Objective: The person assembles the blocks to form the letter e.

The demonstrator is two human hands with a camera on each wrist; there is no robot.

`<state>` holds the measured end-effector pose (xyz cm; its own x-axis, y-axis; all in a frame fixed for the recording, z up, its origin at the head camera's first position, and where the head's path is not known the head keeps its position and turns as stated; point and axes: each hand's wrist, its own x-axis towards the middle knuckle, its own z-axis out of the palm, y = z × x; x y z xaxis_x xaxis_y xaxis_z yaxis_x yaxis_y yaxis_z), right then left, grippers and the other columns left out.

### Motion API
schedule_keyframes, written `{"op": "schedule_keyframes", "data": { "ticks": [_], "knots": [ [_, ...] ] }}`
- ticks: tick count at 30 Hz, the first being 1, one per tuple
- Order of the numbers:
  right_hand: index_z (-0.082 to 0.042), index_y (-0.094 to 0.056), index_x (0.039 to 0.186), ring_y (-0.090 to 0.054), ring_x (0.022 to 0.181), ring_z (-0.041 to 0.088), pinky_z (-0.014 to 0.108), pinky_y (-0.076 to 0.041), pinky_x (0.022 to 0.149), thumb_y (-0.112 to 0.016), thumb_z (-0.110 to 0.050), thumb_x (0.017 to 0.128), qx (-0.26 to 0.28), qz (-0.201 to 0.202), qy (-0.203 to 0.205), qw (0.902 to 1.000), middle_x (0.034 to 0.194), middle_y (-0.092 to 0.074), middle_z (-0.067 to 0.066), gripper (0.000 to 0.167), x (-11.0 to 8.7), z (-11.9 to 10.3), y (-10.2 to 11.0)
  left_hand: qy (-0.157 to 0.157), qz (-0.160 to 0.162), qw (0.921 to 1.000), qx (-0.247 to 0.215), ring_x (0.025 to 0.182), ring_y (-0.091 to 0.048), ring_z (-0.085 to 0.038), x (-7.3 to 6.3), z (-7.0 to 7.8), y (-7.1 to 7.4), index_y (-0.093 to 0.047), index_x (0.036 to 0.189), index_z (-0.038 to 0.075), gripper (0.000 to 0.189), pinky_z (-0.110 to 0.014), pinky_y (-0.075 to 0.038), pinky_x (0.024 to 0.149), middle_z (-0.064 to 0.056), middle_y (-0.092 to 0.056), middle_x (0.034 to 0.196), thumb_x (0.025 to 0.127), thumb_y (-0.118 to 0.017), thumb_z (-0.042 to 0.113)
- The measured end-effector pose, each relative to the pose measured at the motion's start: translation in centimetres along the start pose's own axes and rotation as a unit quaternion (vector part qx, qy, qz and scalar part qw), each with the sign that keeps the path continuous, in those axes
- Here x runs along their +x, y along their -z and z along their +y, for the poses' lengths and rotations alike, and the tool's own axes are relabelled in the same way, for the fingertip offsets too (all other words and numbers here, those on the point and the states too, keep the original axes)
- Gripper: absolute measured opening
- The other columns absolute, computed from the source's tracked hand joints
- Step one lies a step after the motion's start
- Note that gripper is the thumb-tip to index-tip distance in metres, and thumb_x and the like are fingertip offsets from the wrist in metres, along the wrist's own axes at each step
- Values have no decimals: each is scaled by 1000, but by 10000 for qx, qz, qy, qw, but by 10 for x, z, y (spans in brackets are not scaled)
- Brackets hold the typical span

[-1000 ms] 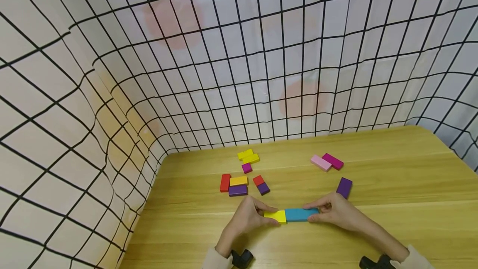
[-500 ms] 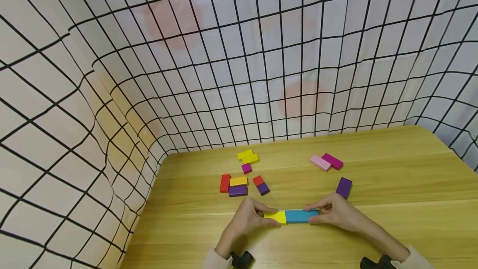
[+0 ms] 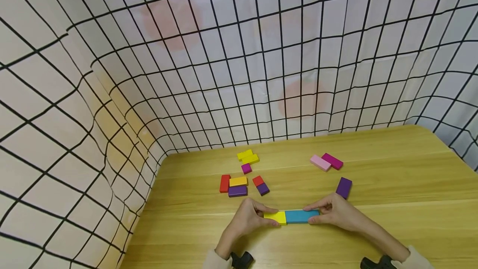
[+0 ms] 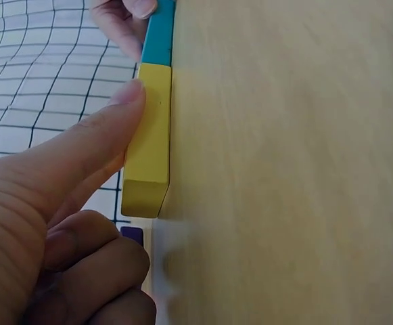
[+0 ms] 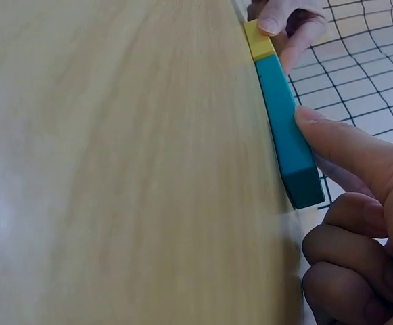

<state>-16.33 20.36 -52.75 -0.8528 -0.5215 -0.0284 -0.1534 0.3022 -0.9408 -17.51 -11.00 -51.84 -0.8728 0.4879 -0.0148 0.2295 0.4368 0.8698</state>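
Near the front of the wooden table, my left hand [image 3: 247, 216] pinches a short yellow block [image 3: 281, 218] between thumb and fingers. My right hand [image 3: 337, 211] pinches the far end of a longer blue block [image 3: 297, 216] the same way. Both blocks lie end to end in one straight line, their short faces touching. In the left wrist view the thumb presses the long side of the yellow block [image 4: 150, 128], the other fingers curled below. The right wrist view shows the thumb against the side of the blue block [image 5: 283, 115].
Behind my left hand lie a red block [image 3: 225, 183], an orange block [image 3: 238, 181], a purple block [image 3: 237, 191] and a red-and-purple pair [image 3: 263, 189]. Farther back are yellow blocks [image 3: 250, 159] and a magenta piece [image 3: 246, 168]. A dark purple block [image 3: 344, 187] sits behind my right hand.
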Motion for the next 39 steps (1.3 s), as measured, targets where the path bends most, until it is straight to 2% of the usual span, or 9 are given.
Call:
{"op": "schedule_keyframes", "data": {
  "ticks": [4,8,13,17,20,24,29,33,39],
  "knots": [
    [-4,-77,121,-19,51,0,25,-20,48,-80,-19,91,40,-41,98,9999,58,-27,-10,34,1,1,1,-62,-78,9999,18,54,-28,-1,0,0,3,-84,108,15,32,-19,-22,52,8,-32,57,78,-92,21],
    [-1,-75,123,-23,53,-1,25,-22,47,-79,-18,92,71,46,132,9999,61,-30,-10,35,0,-1,6,-60,-13,9998,-173,53,-27,-2,1,-1,6,-82,113,14,33,-20,-21,51,7,-30,57,82,-90,22],
    [-6,-77,122,-28,56,-1,25,-25,47,-79,-22,92,-148,369,28,9992,61,-31,-10,34,-3,-3,15,-53,342,9990,-290,53,-26,-3,2,-2,13,-82,112,11,31,-19,-21,50,5,-29,56,84,-88,20],
    [-5,-77,122,-29,56,-1,25,-26,47,-78,-22,93,-261,466,59,9986,61,-35,-11,33,-5,-5,22,-51,531,9981,-296,53,-25,-4,3,-6,21,-82,113,10,30,-19,-22,50,3,-29,56,84,-87,18],
    [-3,-76,123,-28,55,0,25,-26,47,-76,-20,95,-308,515,44,9982,63,-34,-10,33,-7,-6,27,-78,587,9976,-356,53,-24,-5,2,-9,28,-81,113,8,30,-19,-23,51,1,-29,56,85,-86,17],
    [-5,-76,123,-28,54,1,24,-26,47,-76,-22,95,-389,616,-197,9971,63,-29,-9,33,-9,-4,33,-119,613,9969,-489,54,-24,-8,0,-14,38,-80,114,6,29,-18,-25,53,0,-27,57,86,-85,14],
    [-6,-75,126,-31,56,3,23,-30,49,-76,-24,96,-415,710,-478,9955,64,-31,-8,35,-13,-3,41,-91,622,9957,-675,54,-25,-5,-2,-17,48,-79,116,2,31,-18,-26,53,0,-26,58,88,-83,13],
    [-7,-74,128,-34,57,6,23,-32,50,-74,-25,97,-567,850,-557,9932,66,-33,-6,36,-17,-5,50,-25,710,9948,-726,53,-24,-4,-3,-19,53,-78,117,1,31,-18,-25,52,-1,-26,59,89,-82,13],
    [-9,-74,129,-35,55,3,23,-32,49,-75,-26,97,-965,1054,-549,9882,64,-34,-9,36,-23,-2,65,-66,843,9941,-681,54,-27,-4,-3,-25,56,-77,117,-1,31,-17,-26,53,-2,-29,59,89,-81,10]
  ]
}}
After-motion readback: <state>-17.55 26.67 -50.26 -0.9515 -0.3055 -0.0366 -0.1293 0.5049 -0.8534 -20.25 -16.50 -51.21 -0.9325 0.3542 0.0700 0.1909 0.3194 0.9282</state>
